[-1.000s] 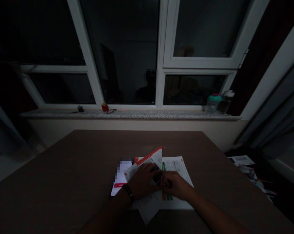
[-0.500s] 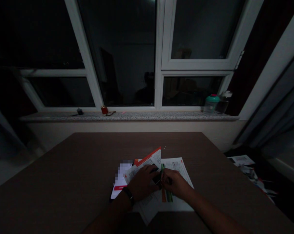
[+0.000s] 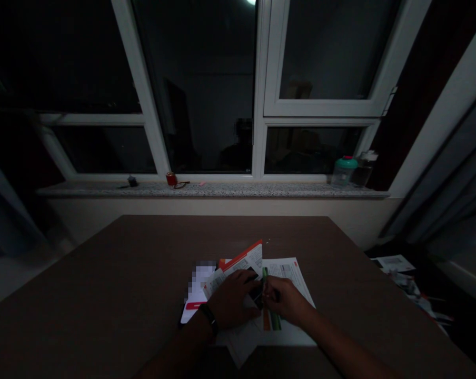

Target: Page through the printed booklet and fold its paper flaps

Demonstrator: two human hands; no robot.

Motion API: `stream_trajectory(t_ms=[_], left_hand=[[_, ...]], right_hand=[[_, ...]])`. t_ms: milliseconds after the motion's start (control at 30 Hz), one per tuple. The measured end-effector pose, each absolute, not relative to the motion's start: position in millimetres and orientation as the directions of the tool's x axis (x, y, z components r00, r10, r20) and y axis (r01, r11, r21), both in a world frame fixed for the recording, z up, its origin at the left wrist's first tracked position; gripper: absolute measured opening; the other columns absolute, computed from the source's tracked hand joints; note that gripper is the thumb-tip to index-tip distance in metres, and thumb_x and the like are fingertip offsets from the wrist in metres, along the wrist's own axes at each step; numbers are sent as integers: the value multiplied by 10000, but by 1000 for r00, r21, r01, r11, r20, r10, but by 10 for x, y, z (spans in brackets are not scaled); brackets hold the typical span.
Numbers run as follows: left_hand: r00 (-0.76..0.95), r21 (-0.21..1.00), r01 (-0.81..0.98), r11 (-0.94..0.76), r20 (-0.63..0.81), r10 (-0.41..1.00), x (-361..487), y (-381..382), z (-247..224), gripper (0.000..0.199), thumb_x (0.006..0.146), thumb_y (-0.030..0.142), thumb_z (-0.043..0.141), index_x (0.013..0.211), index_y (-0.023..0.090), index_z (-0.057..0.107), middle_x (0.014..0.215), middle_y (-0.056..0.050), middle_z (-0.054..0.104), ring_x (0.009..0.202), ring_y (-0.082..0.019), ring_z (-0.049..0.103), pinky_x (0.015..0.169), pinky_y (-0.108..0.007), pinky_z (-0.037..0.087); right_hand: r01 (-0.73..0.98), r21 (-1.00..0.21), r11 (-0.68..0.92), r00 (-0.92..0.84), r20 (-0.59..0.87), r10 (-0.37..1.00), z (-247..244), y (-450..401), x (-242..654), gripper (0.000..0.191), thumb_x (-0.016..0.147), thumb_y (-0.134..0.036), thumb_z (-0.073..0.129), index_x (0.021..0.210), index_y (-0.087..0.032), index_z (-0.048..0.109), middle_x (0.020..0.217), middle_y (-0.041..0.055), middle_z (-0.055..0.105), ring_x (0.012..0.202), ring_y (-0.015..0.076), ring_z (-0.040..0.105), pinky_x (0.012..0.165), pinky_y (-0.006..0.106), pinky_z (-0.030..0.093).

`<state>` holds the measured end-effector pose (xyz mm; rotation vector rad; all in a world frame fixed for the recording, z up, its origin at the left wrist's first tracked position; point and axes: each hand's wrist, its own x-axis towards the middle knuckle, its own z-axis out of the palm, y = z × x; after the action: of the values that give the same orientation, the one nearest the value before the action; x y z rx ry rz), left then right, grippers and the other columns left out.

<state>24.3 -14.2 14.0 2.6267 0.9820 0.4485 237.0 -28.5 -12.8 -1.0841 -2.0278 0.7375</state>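
My left hand, a dark band on its wrist, lies with fingers stretched over a folded printed sheet with an orange edge. Under its fingers is a dark flat rectangular piece; I cannot tell whether it is a print or a separate object. Close beside it, my right hand is closed in a pinch at the fold's right side. What the pinch holds is too dark to make out. Beneath both lies another printed sheet with colour pictures. Left of my left hand rests a phone with a lit screen, partly blurred out.
Brown table surrounds the papers, with tiny white bits beyond them. On the stone windowsill are a red jar, a small dark object and a teal-lidded bottle beside a clear one. Papers lie right of the table.
The view has shifted slightly, so everything sits a little lower and to the right. Both hands keep nearly the same places on the paper.
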Motion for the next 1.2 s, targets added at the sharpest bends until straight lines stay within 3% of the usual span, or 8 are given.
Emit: stream_trajectory(t_ms=[167,333,467,633,733,967,1200], left_hand=[[731,385,565,-730,177,659,237,-148,175,677,709,392,780,1321,284,512,1417,-69,463,1291,-314,418,1068,-466,343],[716,359,617,-701,114,689,224,-134,139,785,708,451,789,1393,282,444,1499,-102,372,1362,-352,335,1103,-540,272],[704,358,628,-691,117,701,236,-128,126,726,741,410,785,1380,298,459,1504,-86,370,1377,-336,317,1110,-540,266],[707,345,635,-692,103,700,263,-147,186,700,731,383,802,1354,296,495,1465,-86,417,1343,-319,361,1101,-503,303],[715,331,622,-709,130,687,255,-155,198,613,795,339,742,1353,310,490,1445,-74,432,1326,-307,378,1097,-495,314],[716,323,632,-705,107,690,227,-156,146,652,816,293,711,1402,293,426,1499,-79,367,1367,-323,325,1119,-527,276],[722,321,628,-708,97,685,232,-140,131,592,851,331,676,1391,293,436,1505,-69,363,1382,-318,305,1131,-533,247]], right_hand=[[428,-736,524,-520,274,809,-108,-340,2392,206,657,-13,606,670,-193,506,660,-58,530,609,110,498,551,196,331],[493,-722,485,-365,334,869,-155,-278,2378,160,732,-59,585,724,-200,511,700,-39,562,652,128,528,583,205,366],[479,-745,465,-326,341,882,-152,-252,2364,173,735,-66,588,697,-199,484,691,-38,566,639,126,528,593,208,373],[408,-761,505,-469,299,831,-142,-308,2388,187,680,-41,605,662,-192,496,684,-41,558,626,116,518,568,197,352],[404,-752,520,-519,280,808,-141,-326,2400,171,680,-59,623,684,-194,518,675,-48,552,622,116,514,569,199,350],[507,-728,460,-349,315,883,-112,-295,2371,159,721,-58,583,698,-193,503,660,-47,523,619,116,499,563,200,338],[385,-759,524,-558,261,788,-156,-354,2385,146,684,-54,607,677,-183,541,665,-43,542,593,104,493,540,189,339]])
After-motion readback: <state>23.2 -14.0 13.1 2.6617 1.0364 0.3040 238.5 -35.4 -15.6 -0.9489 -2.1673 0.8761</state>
